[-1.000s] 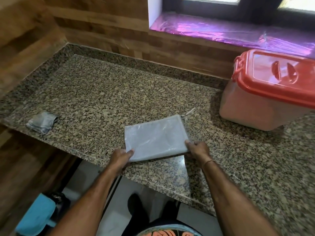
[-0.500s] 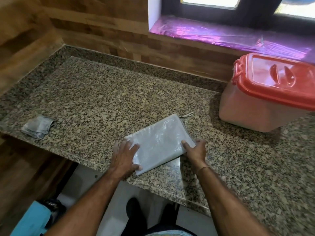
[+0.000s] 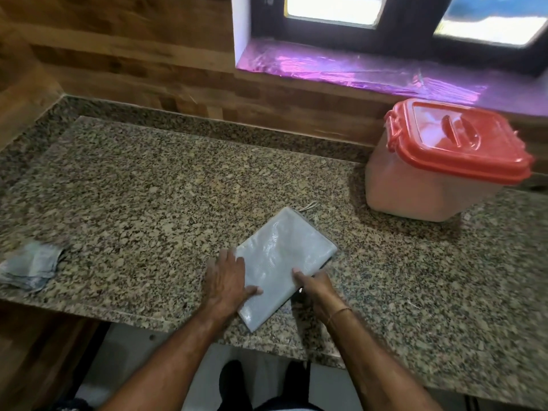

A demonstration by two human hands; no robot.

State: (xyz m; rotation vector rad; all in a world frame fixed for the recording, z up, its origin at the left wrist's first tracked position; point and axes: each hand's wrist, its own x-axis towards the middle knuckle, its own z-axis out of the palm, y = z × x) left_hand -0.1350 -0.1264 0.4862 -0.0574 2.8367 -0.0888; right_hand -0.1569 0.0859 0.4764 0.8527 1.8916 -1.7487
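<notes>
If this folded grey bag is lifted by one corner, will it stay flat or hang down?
Probably it hangs and unfolds: the folded bag looks thin and soft. Its shiny surface may slide on the polished counter. Lying so flat, it seems light.

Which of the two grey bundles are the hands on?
The flat folded bag, touched by the left hand and right hand; the crumpled bundle lies untouched far left.

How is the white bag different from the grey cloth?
The bag is folded flat and neat; the cloth is crumpled. The bag looks bigger and shiny; the cloth smaller and dull. The left hand and right hand touch the bag, not the cloth. Both lie on the counter.
</notes>
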